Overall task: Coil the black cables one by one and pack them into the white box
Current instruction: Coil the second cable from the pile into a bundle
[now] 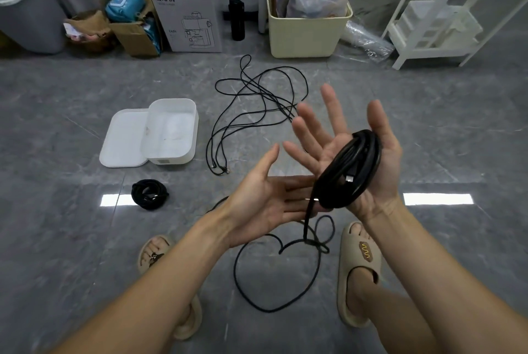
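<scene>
1. A partly wound black cable (350,171) lies as a coil across the palm of the right hand (351,153), looped round the base of the thumb, with a plug end showing inside the coil.
2. The right hand's fingers are straight and spread apart, palm up; none curl over the coil.
3. The cable's loose tail (285,271) hangs from the coil to the floor (57,239), where it lies in wide loops between two feet in beige slippers.
4. The left hand (274,199) is held palm up just under the coil, fingers straight and close together, touching the hanging strand.
5. A finished coil (149,193) lies on the floor, near the white box (171,131).
6. The box stands open, its lid (123,139) touching its left side.
7. More loose cables (251,102) sprawl beside the box.
</scene>
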### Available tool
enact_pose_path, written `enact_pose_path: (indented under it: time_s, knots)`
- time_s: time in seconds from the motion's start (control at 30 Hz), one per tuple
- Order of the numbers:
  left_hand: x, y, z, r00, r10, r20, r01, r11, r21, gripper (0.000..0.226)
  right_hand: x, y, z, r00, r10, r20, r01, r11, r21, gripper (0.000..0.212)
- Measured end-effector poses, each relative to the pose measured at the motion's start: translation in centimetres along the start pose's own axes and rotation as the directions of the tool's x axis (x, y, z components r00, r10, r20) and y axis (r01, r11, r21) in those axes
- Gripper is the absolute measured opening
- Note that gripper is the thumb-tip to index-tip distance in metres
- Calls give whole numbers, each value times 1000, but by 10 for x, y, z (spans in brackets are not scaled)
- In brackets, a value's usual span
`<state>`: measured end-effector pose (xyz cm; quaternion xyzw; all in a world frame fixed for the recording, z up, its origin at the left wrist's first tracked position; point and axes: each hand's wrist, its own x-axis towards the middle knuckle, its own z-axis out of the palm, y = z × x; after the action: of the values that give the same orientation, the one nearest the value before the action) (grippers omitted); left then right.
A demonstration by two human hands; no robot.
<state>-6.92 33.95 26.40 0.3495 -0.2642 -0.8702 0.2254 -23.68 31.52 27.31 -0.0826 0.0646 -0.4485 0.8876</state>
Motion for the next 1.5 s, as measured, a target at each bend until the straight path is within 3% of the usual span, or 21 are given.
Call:
enact_pose_path:
  time_s: [0.23,0.5,0.73,0.83,1.0,1.1,1.2,1.27,1.37,1.5]
  knots:
    - [-5,3,3,998,-68,10,68,998,-3,97,-3,-18,2,949,-266,-168,249,962,-116,58]
    - [-11,6,-1,993,-116,19,113,988,103,98,0,-14,12,852,-425,-305,248,841,-480,50]
    - [-14,15,-8,988,-156,-18,154,937,315,105,3,-5,11,848,-457,-270,11,524,-851,43]
    - [-17,22,-10,985,-165,-43,167,893,417,105,3,-1,4,866,-410,-287,-167,304,-938,35]
    - [-25,33,-10,989,-69,-133,136,792,595,79,0,0,4,875,-283,-392,-398,37,-917,23]
    - [-29,34,-12,997,-4,-83,65,663,746,51,-4,7,8,807,-13,-591,-590,-76,-804,40]
    - [-31,36,-12,993,61,-100,47,578,815,32,-5,17,7,710,334,-620,-670,49,-741,53]
    - [-31,37,-13,977,154,-145,29,582,813,43,-5,20,3,632,524,-571,-724,138,-675,73]
    - [-27,35,-16,915,333,-229,7,553,833,70,-3,22,-1,527,778,-341,-753,242,-612,103]
    - [-22,30,-8,895,376,-240,-54,627,777,73,-2,32,-1,527,848,51,-721,478,-502,96]
